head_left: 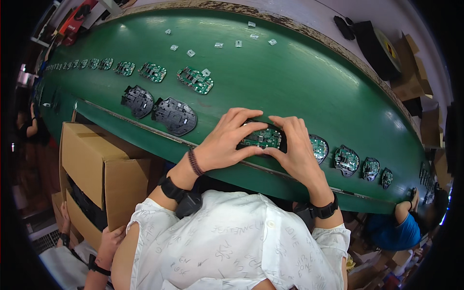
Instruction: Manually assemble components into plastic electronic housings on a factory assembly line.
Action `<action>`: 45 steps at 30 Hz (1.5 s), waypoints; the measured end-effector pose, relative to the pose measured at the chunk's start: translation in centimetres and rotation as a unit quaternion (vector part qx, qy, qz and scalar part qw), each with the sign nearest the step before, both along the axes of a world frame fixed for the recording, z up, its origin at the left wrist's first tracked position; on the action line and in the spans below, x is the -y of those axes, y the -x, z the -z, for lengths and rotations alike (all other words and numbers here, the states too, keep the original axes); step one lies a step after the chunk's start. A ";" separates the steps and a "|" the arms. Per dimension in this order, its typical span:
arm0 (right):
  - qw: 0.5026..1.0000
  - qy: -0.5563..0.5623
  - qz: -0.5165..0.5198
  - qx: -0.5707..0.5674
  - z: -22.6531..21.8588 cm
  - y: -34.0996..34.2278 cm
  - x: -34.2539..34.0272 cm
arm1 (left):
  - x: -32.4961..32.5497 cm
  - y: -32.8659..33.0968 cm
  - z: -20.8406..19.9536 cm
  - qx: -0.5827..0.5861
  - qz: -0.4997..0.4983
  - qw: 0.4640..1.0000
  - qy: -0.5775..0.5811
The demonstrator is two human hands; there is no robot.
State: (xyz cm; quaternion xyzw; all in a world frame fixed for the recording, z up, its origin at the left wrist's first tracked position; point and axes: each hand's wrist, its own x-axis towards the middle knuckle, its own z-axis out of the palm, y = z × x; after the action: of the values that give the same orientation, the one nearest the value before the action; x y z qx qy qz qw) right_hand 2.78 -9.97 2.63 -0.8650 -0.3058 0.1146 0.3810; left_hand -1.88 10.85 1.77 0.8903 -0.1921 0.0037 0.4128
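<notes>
Both my hands close around a green circuit board (265, 138) seated in a black plastic shell (283, 141) near the green worktop's front edge. Thumb and fingers of my left hand (220, 142) press its left side, and my right hand (300, 151) grips the right. Part of the shell is hidden under my fingers. To the left lie two black shells without boards, a larger one (176, 116) and another (138, 101). Beyond them runs a row of loose circuit boards (195, 79). On my right, several shells with boards inside (346, 160) form a line.
Small clear-and-white pieces (219, 45) are scattered on the far worktop (309, 77). An open cardboard box (128, 179) stands at front left, with another person's hand (111, 239) on it. A person in blue (394, 229) sits at right. A black reel (377, 50) lies beyond the worn far edge.
</notes>
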 end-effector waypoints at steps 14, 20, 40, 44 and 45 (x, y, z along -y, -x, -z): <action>0.999 0.011 -0.025 0.034 0.0 0.8 1.1 | 1.2 -0.6 0.9 -0.019 0.017 1.000 -0.015; 0.999 0.016 -0.022 0.030 -0.2 0.9 1.0 | 1.0 -0.7 0.9 -0.033 0.024 0.999 -0.010; 0.999 0.004 0.033 -0.006 0.3 0.1 -1.0 | 0.9 -0.7 0.9 -0.038 0.024 0.999 -0.001; 1.000 0.010 0.019 -0.022 -0.2 0.1 -0.3 | 1.1 -0.7 0.7 -0.038 0.017 0.999 0.003; 1.000 0.006 -0.001 -0.019 -0.3 0.0 0.3 | 1.2 -0.7 0.7 -0.038 0.010 0.999 0.004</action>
State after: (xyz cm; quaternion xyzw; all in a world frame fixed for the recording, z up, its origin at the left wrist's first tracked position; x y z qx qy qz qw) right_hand 2.78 -10.30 2.90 -0.8649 -0.2984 0.1327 0.3813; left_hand -1.21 9.62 1.10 0.8859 -0.1851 -0.0340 0.4239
